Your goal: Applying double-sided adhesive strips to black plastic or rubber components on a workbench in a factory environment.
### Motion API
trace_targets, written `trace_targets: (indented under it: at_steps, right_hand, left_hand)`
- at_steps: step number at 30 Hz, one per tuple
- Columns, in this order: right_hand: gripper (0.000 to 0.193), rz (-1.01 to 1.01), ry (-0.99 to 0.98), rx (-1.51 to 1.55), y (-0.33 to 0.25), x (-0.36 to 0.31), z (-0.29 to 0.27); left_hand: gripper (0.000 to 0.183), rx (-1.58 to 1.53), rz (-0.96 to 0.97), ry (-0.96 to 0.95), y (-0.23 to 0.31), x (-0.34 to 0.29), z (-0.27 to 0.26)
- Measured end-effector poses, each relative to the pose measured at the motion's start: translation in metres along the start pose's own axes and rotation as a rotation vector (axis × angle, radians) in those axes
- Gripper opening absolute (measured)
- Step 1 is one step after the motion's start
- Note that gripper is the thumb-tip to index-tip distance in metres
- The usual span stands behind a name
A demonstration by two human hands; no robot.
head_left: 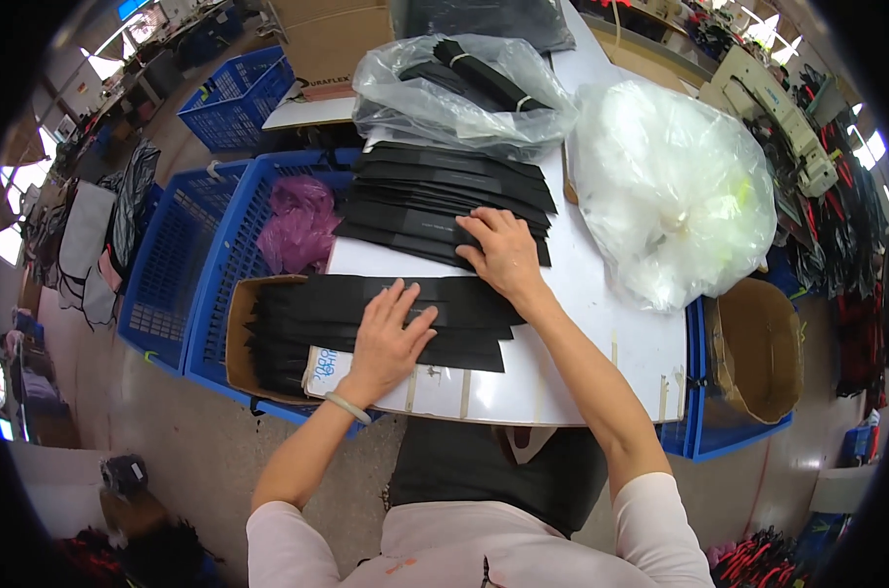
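My left hand (391,333) lies flat, fingers spread, on a near stack of long black flat strips (464,318) that hangs off the left edge of a white table (582,343). My right hand (503,252) presses palm down on the near edge of a second, fanned pile of black strips (425,191) farther back. Neither hand grips anything.
A clear bag holding banded black strips (464,88) lies at the back. A bulging white plastic bag (670,186) sits at the right. Blue crates (219,255) stand at the left, one with purple material (297,225). A cardboard box (758,343) stands in a crate on the right.
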State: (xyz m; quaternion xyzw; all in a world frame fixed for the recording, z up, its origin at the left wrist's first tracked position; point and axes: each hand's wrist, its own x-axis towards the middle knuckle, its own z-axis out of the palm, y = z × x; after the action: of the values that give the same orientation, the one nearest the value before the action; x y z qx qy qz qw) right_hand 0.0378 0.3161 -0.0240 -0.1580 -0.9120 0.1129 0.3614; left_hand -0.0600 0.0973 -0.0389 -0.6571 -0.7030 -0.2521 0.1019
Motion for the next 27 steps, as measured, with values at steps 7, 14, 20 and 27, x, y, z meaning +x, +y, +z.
trace_targets:
  at_steps: [7, 14, 20, 27]
  right_hand:
    - [0.015, -0.089, 0.029, -0.062, -0.010, 0.003, -0.004]
    - [0.016, 0.624, -0.390, 0.729, -0.050, -0.035, -0.126]
    - [0.022, 0.883, -0.201, 0.850, -0.057, -0.099, -0.156]
    - [0.017, 0.967, -0.255, 0.834, -0.054, -0.139, -0.184]
  left_hand:
    - [0.034, -0.136, -0.083, 0.042, 0.008, 0.002, -0.014]
    - [0.032, -1.890, -0.582, 0.318, 0.062, 0.071, -0.021]
    - [0.027, -1.891, -0.669, 0.289, 0.114, 0.079, 0.001]
    - [0.023, -1.934, -0.729, 0.120, 0.150, 0.092, -0.001]
